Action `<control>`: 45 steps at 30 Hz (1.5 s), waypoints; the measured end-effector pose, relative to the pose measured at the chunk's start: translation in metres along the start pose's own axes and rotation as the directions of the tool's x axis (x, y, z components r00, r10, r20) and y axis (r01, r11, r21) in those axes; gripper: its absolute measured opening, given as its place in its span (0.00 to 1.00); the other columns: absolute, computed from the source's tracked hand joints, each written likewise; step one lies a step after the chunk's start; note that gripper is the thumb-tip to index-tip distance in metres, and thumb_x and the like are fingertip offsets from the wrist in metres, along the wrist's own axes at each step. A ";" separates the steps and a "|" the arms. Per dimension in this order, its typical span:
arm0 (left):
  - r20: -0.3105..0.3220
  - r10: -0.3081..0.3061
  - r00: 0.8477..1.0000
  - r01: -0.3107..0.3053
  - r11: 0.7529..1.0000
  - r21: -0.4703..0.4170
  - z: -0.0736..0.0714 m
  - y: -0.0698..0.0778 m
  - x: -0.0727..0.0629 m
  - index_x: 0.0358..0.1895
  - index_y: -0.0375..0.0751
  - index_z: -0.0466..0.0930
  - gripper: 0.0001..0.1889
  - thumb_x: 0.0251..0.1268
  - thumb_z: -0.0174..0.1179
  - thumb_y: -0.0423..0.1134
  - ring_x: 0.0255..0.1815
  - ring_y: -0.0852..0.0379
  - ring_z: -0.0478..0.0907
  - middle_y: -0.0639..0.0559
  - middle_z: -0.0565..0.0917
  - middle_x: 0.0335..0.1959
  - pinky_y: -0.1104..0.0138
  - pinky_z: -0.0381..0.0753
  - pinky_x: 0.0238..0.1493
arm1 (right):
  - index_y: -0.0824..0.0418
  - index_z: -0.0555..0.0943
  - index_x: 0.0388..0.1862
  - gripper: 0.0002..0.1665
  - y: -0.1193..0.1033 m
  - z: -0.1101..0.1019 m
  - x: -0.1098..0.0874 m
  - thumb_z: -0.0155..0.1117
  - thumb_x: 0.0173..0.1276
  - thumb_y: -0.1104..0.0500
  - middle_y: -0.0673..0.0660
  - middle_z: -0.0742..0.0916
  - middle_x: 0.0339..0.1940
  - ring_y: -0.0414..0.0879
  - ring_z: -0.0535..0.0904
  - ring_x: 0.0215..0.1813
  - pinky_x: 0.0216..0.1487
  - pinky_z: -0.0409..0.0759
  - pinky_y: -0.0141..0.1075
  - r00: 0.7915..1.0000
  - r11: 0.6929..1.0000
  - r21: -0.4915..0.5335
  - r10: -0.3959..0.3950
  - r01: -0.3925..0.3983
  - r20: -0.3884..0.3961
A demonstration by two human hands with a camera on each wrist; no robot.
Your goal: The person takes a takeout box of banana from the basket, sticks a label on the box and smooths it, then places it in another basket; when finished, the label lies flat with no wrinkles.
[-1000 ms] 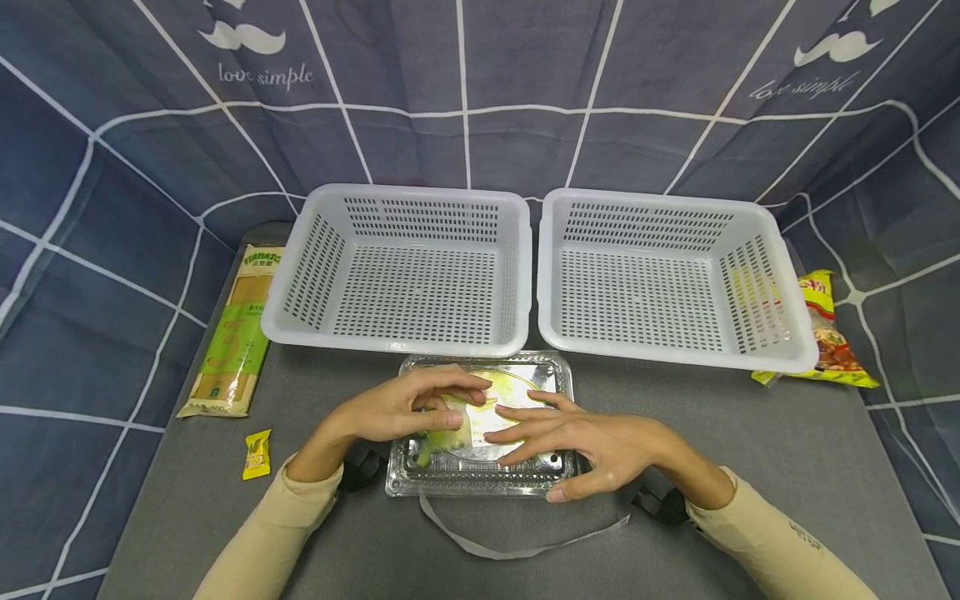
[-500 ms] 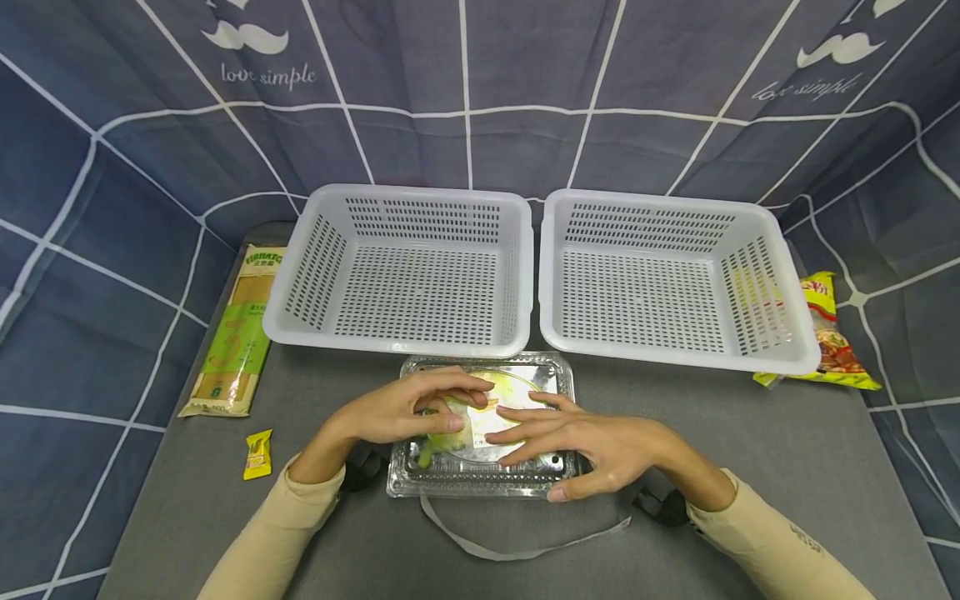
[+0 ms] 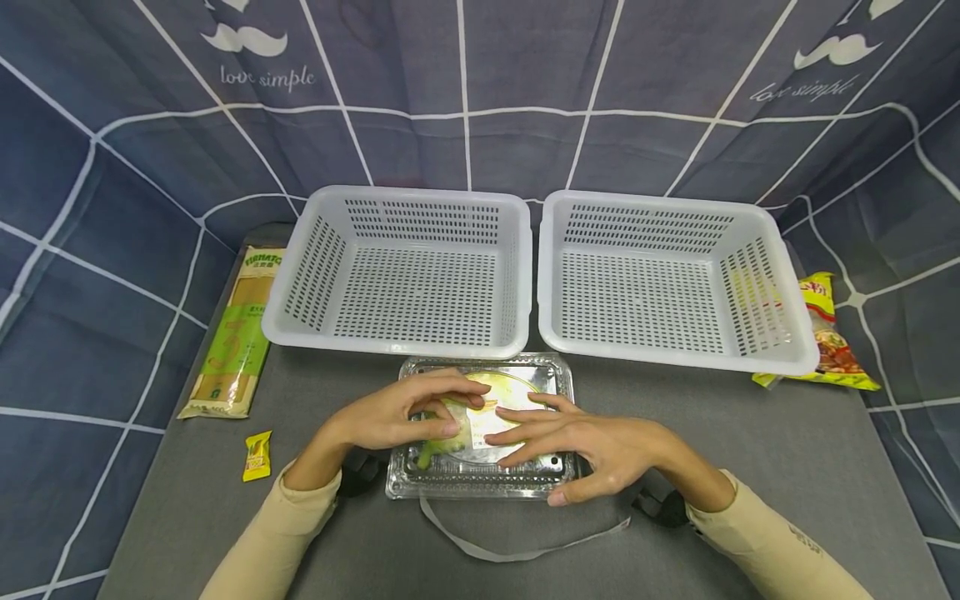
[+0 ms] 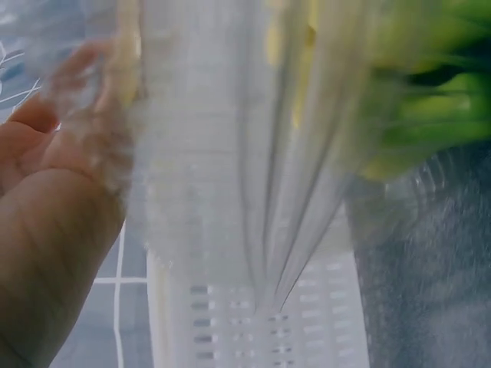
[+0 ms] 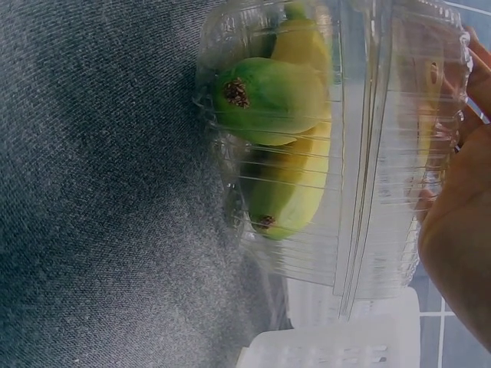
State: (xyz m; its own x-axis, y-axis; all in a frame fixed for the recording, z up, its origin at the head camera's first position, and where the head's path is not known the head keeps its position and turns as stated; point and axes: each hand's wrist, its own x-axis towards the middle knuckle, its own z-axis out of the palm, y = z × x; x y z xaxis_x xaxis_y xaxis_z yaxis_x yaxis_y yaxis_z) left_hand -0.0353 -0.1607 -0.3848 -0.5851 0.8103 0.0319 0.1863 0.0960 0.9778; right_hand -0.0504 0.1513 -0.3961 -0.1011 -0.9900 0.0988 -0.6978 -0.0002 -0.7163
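A clear plastic clamshell box (image 3: 480,487) lies closed on the grey table, a label on its lid. Through its side in the right wrist view show green-and-yellow bananas (image 5: 268,107) with dark brown tips. My left hand (image 3: 405,408) lies over the left half of the lid, fingers loosely bent and thumb apart from them. Over the right half spreads my right hand (image 3: 577,442), its fingers fairly straight across the lid and its thumb by the front right corner. Neither hand grips the box. Both hands partly cover the label and fruit.
Two white perforated baskets (image 3: 397,348) (image 3: 675,358) stand side by side behind the box. Left of them lies a spaghetti pack (image 3: 236,342), with a small yellow wrapped packet (image 3: 257,456) nearer. A yellow-and-red bag (image 3: 832,342) lies at right; a pale strip (image 3: 517,557) curves in front.
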 end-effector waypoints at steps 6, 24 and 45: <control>-0.079 0.013 0.997 -0.011 1.000 0.023 -0.004 0.006 -0.019 0.71 0.33 0.64 0.26 0.70 0.55 0.28 0.62 0.39 0.74 0.35 0.70 0.65 0.55 0.79 0.59 | 0.51 0.69 0.72 0.33 0.000 0.001 0.000 0.59 0.70 0.45 0.53 0.65 0.78 0.57 0.51 0.80 0.75 0.39 0.63 1.000 1.000 -0.016 0.002 -0.002 0.005; -0.415 0.058 0.908 0.090 0.941 0.328 -0.018 -0.018 -0.065 0.65 0.37 0.74 0.28 0.59 0.65 0.25 0.58 0.52 0.73 0.46 0.74 0.60 0.59 0.80 0.49 | 0.54 0.69 0.72 0.35 -0.005 -0.005 -0.004 0.63 0.66 0.50 0.57 0.68 0.76 0.62 0.53 0.79 0.76 0.43 0.60 0.993 0.997 -0.036 -0.070 0.067 -0.090; -0.415 -0.167 0.895 0.293 0.919 0.263 -0.005 -0.033 -0.058 0.73 0.58 0.64 0.40 0.57 0.72 0.43 0.66 0.48 0.66 0.47 0.58 0.74 0.57 0.81 0.49 | 0.70 0.72 0.66 0.39 0.000 -0.044 -0.078 0.72 0.54 0.66 0.69 0.71 0.71 0.60 0.60 0.76 0.78 0.51 0.35 0.875 0.996 -0.003 0.078 -0.091 -0.477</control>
State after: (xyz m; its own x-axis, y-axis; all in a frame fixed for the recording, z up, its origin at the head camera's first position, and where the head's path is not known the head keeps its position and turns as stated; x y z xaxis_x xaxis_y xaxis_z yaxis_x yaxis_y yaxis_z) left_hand -0.0120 -0.2136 -0.4178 -0.8817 0.4693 -0.0485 0.2073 0.4778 0.8536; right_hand -0.0735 0.2350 -0.3732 -0.4813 -0.7991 0.3602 -0.6880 0.0898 -0.7201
